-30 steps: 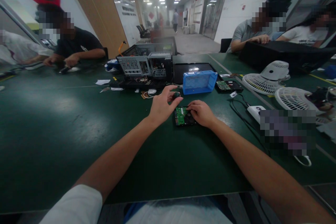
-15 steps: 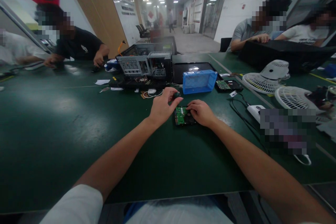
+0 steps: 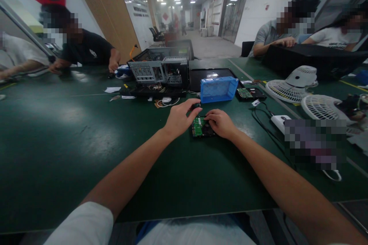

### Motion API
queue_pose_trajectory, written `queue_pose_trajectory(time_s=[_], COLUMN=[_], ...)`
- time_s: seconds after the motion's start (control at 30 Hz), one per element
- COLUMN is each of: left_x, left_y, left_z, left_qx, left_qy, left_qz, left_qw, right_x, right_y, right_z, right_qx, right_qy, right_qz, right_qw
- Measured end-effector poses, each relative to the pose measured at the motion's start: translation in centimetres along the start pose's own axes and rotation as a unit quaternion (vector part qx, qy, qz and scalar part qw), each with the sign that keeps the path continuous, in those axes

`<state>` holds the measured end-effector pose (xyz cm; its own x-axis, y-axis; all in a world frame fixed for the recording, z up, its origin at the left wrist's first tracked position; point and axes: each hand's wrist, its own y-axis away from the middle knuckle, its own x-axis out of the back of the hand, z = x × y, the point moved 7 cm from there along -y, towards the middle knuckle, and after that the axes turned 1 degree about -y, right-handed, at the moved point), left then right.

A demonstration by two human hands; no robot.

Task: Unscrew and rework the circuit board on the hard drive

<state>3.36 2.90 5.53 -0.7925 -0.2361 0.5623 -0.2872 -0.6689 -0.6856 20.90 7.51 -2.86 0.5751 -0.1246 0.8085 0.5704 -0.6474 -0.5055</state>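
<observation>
A hard drive (image 3: 197, 131) lies on the green table with its green circuit board facing up. The fingers of my right hand (image 3: 220, 123) are curled together against its upper right part; whether something small is between the fingertips is hidden. Just above the drive's far left corner, my left hand (image 3: 178, 119) pinches a small dark object (image 3: 196, 105) between thumb and fingers. Its kind is too small to make out.
Beyond my hands stand a blue plastic bin (image 3: 217, 90) and an opened computer case (image 3: 158, 71). Another drive (image 3: 250, 93) lies right of the bin. White fan parts (image 3: 291, 86) and a power strip (image 3: 278, 122) with cables are at right. Several people sit around the table.
My left hand has shifted slightly right with the small dark object, which now shows less between the fingers. My right hand and the hard drive have hardly moved.
</observation>
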Motion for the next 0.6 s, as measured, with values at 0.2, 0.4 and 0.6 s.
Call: queue_pose_trajectory(time_s=[0.2,0.4,0.6], left_x=[0.26,0.71,0.84], left_y=[-0.15,-0.55,-0.61], left_z=[0.30,0.96,0.47], left_qx=[-0.012,-0.043,-0.049], left_qy=[-0.009,-0.047,-0.077], left_qz=[-0.001,0.000,0.003], left_qw=[1.000,0.998,0.996], right_x=[0.02,0.09,0.06], right_y=[-0.04,0.00,-0.06], right_z=[0.01,-0.07,-0.05], right_qx=[-0.002,-0.004,-0.008], right_qy=[-0.002,-0.003,-0.005], right_qz=[0.000,0.002,-0.004], right_qw=[1.000,1.000,1.000])
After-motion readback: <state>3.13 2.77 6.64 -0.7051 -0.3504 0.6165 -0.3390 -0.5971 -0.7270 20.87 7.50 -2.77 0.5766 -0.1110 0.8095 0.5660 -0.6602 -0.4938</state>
